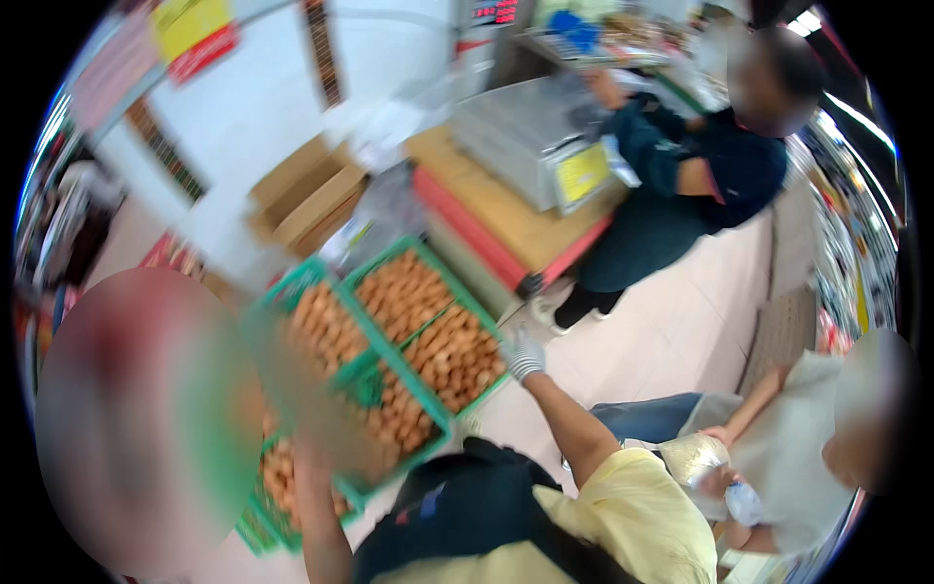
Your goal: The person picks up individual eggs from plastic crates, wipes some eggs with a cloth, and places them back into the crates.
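My right hand (pixel 524 356), in a pale glove with a striped cuff, is beside the right edge of a green plastic crate (pixel 478 317); blur hides whether it grips anything. My left forearm (pixel 317 496) reaches over the lower left crates, and a blurred patch covers the hand. Small rounded brown items, which look like eggs (pixel 456 358), fill the crate nearest my right hand. More lie in the adjoining green crate (pixel 430 449) and in others to the left.
An open cardboard box (pixel 306 193) stands behind the crates. Beyond them is a counter (pixel 496 197) with a grey bin-like box, where a person in dark clothes (pixel 744 168) stands. Another person (pixel 788 431) at right holds a clear bag (pixel 693 456). A large blurred shape (pixel 146 423) covers the left.
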### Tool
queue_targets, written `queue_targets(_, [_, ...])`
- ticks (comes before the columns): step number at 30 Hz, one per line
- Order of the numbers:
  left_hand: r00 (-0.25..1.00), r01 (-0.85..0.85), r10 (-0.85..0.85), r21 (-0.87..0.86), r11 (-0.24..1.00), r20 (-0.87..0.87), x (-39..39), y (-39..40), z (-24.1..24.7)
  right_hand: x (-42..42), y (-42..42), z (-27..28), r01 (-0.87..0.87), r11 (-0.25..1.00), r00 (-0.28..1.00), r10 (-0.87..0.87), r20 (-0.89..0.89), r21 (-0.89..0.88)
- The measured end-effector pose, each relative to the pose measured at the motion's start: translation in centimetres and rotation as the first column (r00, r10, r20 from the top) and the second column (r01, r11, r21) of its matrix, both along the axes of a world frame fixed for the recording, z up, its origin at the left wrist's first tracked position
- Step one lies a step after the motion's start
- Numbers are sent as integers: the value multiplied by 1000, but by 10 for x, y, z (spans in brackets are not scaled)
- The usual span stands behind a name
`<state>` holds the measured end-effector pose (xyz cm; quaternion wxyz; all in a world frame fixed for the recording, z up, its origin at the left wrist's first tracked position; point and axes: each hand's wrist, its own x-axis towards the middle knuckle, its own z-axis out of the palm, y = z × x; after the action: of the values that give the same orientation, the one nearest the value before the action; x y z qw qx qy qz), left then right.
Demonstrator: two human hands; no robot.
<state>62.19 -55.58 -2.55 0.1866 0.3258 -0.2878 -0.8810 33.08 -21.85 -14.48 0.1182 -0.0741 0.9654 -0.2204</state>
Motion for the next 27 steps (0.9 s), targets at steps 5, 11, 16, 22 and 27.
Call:
queue_targets(5, [977, 200, -213, -467, 861, 24, -1, 28, 115, 76, 4, -33, 108, 898, 970, -2, 241, -427])
queue_targets(11, [963, 136, -252, -639, 757, -93, 37, 30, 163, 124, -29, -29, -229, 960, 897, 272, 349, -160])
queue_targets(16, [957, 111, -252, -614, 782, -148, 61, 23, 166, 138, -36, -22, -294, 945, 873, 327, 361, -144])
queue_targets(22, [985, 102, -156, -484, 869, -72, 53, 22, 167, 128, -1, -51, -335, 936, 855, 350, 382, -108])
queue_targets(27, [983, 3, -88, -467, 884, -161, 64, -1, 130, 147, -28, 11, -343, 939, 838, 320, 441, -30])
